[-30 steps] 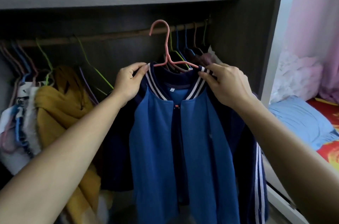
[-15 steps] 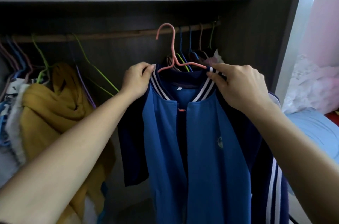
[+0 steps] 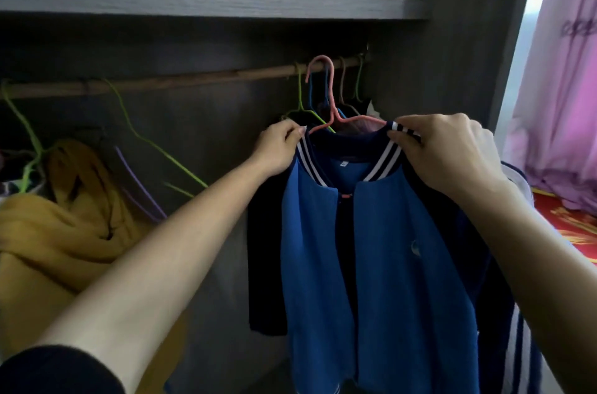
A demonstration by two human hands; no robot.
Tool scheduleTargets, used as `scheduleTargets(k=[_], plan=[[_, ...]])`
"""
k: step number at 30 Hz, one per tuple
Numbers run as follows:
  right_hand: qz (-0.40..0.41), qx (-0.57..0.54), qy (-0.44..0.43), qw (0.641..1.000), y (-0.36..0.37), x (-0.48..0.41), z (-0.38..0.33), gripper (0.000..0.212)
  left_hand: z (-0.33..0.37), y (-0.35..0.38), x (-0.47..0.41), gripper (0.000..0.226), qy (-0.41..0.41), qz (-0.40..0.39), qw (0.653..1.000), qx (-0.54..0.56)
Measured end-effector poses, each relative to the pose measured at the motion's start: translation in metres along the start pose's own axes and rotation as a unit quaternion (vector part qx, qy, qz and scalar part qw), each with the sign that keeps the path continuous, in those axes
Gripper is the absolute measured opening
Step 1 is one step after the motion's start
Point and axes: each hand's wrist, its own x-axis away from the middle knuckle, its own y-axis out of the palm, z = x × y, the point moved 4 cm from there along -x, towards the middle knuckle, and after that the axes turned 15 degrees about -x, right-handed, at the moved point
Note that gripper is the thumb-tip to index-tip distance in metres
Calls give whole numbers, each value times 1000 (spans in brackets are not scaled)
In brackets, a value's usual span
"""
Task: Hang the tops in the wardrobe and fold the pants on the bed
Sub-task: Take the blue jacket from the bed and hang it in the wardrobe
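A blue jacket (image 3: 381,264) with navy sleeves and a striped collar hangs on a pink hanger (image 3: 329,96). The hanger's hook is at the wooden rail (image 3: 181,82) of the wardrobe, near its right end; whether it rests on the rail I cannot tell. My left hand (image 3: 279,148) pinches the left side of the collar. My right hand (image 3: 449,151) grips the right side of the collar and the shoulder.
Several hangers (image 3: 347,83) with dark clothes crowd the rail's right end behind the jacket. Green empty hangers (image 3: 142,135) and a mustard garment (image 3: 64,225) hang at the left. A shelf (image 3: 206,3) runs above. A pink curtain (image 3: 562,96) and red bedding (image 3: 571,225) lie right.
Both hands have carried the jacket on its hanger to the right and up toward the rail's right end. The hook now reaches the rail.
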Motion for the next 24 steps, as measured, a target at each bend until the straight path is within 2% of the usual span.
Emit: scheduleTargets(k=[4,9,11,13,16,19,22,24], plan=[[3,33,21,999,-1,14,0,29,2,25,1,28,19,-31,999,40],[25,22,43,999,0,19,-9,26,0,24,-9,30,33,-4,999,38],[25,18,47,998,5,11,-19,28,-5,7,-17,29,55,22,998,-23],[26,14,55,998,11,-2,-31,29,-15,-14,-26,28,82,65,985,-140],[27,2,57,998,23,-25,-53,29,-30,-48,-37,27,119,120,952,-255],[20,-11,72,997,43,-52,-74,31,-47,-77,-50,24,147,162,905,-365],[2,-19,89,996,66,-78,-87,34,-73,-100,-61,52,79,152,895,-412],[-22,-23,92,995,86,-91,-95,32,-89,-106,-63,59,51,132,891,-431]])
